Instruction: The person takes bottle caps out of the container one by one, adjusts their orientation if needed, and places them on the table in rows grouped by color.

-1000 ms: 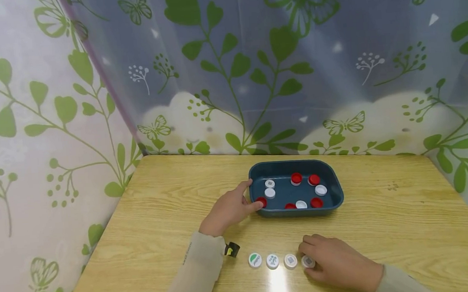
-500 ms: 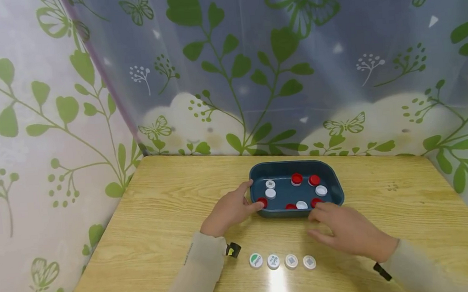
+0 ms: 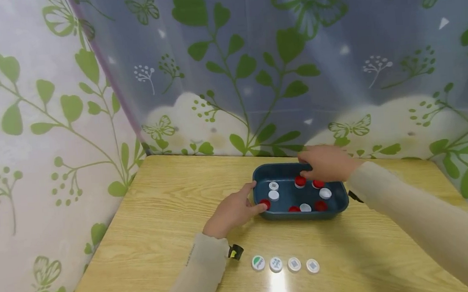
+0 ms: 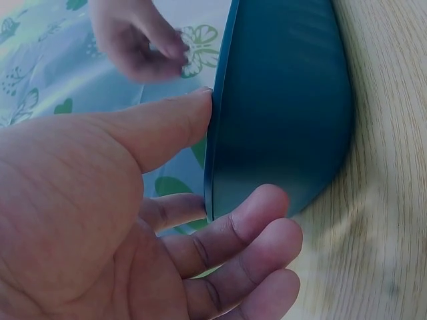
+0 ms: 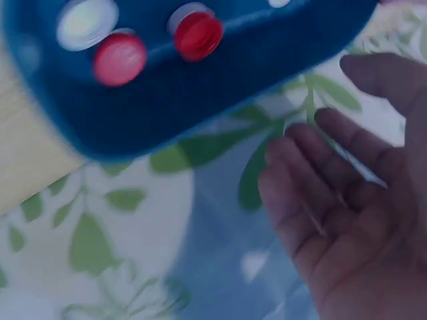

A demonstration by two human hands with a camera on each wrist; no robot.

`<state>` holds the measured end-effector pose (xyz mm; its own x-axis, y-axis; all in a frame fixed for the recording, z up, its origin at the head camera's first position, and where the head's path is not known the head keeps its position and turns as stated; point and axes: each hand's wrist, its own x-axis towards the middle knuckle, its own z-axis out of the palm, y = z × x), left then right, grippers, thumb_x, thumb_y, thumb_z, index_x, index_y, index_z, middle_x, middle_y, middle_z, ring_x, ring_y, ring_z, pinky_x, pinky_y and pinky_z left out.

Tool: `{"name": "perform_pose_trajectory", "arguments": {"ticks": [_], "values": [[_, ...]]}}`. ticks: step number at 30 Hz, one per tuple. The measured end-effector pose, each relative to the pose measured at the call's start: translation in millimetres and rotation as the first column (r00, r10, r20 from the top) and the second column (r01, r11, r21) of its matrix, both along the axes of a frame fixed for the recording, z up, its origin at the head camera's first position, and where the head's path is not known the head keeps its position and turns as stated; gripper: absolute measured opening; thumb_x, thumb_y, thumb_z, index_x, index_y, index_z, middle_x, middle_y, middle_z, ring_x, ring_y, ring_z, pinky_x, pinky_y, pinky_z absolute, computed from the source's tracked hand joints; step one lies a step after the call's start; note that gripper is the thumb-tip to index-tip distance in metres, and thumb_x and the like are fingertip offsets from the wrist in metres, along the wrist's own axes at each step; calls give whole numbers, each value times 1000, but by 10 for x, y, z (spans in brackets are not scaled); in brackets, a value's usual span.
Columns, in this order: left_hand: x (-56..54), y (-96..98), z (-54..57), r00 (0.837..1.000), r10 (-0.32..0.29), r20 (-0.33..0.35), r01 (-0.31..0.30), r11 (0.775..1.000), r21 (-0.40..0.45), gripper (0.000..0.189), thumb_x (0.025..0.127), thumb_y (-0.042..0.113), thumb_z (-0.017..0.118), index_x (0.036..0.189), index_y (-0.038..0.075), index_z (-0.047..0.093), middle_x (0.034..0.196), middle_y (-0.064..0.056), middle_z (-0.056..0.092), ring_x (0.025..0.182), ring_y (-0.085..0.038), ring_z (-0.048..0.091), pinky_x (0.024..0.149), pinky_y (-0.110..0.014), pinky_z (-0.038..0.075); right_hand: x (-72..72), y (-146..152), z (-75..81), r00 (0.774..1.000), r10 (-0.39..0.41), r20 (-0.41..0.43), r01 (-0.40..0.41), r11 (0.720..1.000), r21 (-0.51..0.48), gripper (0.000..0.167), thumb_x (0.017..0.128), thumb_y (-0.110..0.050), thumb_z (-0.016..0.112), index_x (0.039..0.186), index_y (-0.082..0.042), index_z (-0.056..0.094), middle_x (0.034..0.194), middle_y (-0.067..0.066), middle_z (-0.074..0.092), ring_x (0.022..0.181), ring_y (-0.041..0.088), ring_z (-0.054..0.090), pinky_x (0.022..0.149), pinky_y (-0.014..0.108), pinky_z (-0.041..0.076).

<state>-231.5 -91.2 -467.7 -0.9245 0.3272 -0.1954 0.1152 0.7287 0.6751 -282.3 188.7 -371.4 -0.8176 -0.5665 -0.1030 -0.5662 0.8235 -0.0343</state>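
Observation:
My left hand (image 3: 232, 213) touches the left end of a dark blue plastic bin (image 3: 297, 216). In the left wrist view its thumb (image 4: 177, 120) rests on the bin's rim, with the other fingers relaxed alongside. My right hand (image 3: 327, 162) is above the bin's far right side, its fingers slightly bent and nothing between them in the right wrist view. Inside the bin lie several red caps, one a red cap (image 3: 300, 181), and several white caps, such as a white cap (image 3: 325, 194). In front of the bin, several white bottle caps (image 3: 294, 264) form a row, one with a green mark.
A light wooden table (image 3: 172, 206) carries everything. Behind it hangs a blue curtain (image 3: 228, 73) printed with leaves and butterflies, close to the bin's far side. A similar pale sheet (image 3: 44, 147) stands on the left.
My right hand has left the rightmost cap of the row and moved forward, past the bin's near rim, to above its far side. My left hand has stayed at the bin.

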Motion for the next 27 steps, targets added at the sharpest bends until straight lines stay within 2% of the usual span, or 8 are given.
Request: {"name": "perform_pose_trajectory", "arguments": {"ticks": [3, 7, 10, 14, 20, 24, 27], "values": [[2, 15, -3, 1000, -12, -5, 12, 1000, -6, 81, 96, 54, 70, 163, 26, 34, 99, 1, 66, 84, -17, 61, 71, -36, 50, -85, -252, -136, 995, 90, 43, -93, 993, 78, 24, 92, -29, 79, 105, -11, 69, 100, 4, 69, 82, 19, 64, 75, 42, 56], [3, 45, 8, 999, -43, -6, 43, 999, -1, 82, 97, 53, 69, 164, 25, 32, 91, 2, 66, 77, -15, 61, 68, -35, 50, -135, -515, -369, 981, 176, 81, -187, 970, 153, 33, 90, -31, 82, 111, -9, 70, 96, 3, 72, 83, 19, 68, 79, 42, 58], [9, 68, 28, 998, -54, -8, 54, 999, 0, 81, 97, 54, 68, 164, 25, 31, 90, 4, 66, 77, -14, 61, 70, -35, 50, -166, -624, -539, 979, 190, 71, -201, 958, 202, 39, 89, -34, 83, 115, -7, 70, 94, 3, 74, 82, 19, 71, 80, 42, 59], [17, 82, 23, 998, -56, -11, 56, 998, -7, 80, 98, 53, 68, 163, 26, 32, 93, 6, 65, 81, -12, 61, 76, -37, 51, -212, -711, -716, 977, 204, 53, -211, 948, 237, 39, 88, -33, 84, 114, -7, 70, 91, 6, 74, 81, 23, 72, 80, 43, 60], [45, 49, 14, 999, -48, 5, 48, 999, 4, 80, 97, 53, 68, 163, 25, 33, 88, 6, 64, 78, -12, 61, 72, -35, 51, -239, -811, -811, 978, 195, 77, -208, 948, 242, 37, 89, -28, 84, 116, -7, 68, 90, 9, 74, 82, 26, 73, 81, 47, 60], [45, -3, 40, 999, -33, -5, 33, 999, 10, 80, 97, 52, 69, 163, 25, 33, 85, 4, 64, 73, -13, 60, 66, -34, 49, -240, -876, -797, 976, 193, 98, -211, 949, 236, 34, 89, -24, 84, 113, -7, 68, 90, 9, 73, 84, 28, 73, 81, 47, 60], [32, -37, 55, 1000, -27, -1, 27, 1000, 15, 80, 97, 52, 69, 163, 25, 33, 85, 4, 63, 73, -13, 60, 66, -34, 49, -241, -918, -779, 974, 198, 112, -219, 948, 232, 27, 90, -21, 83, 109, -8, 68, 90, 9, 73, 85, 28, 73, 81, 45, 60]]}}
